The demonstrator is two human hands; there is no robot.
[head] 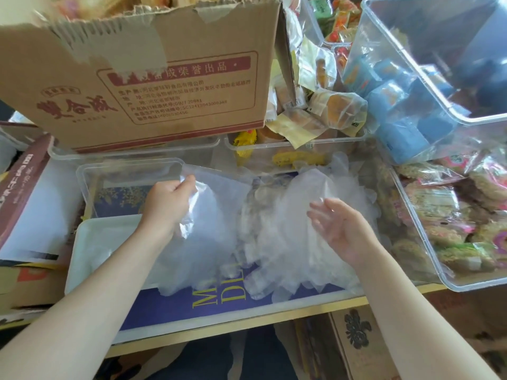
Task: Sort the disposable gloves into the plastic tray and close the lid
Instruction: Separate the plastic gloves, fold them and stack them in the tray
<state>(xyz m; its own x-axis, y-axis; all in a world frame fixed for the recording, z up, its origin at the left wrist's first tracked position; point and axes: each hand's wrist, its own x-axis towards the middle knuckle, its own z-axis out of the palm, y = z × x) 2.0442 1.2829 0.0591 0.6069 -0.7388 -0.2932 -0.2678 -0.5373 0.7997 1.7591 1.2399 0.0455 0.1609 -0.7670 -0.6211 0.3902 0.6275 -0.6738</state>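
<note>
With left hand [171, 198] pinching a glove [208, 212] and right hand [337, 226] spread open, lay flat into the tray [82, 242]

A torn cardboard box [153, 78] with red printed lettering fills the upper left of the frame, patches of tape on its flap. To its right, in the upper middle, lies a heap of wrapped pastries [326, 105] in clear packets. At the upper right a clear bin [428, 86] sits tilted, with blue packets [395, 116] showing through its wall. Lower on the right, another clear bin [428, 242] holds bagged snacks [444, 215] with pink and green labels. A purple box [219, 300] with gold letters lies along the lower middle. A brown box [19, 187] stands at the left edge.
</note>
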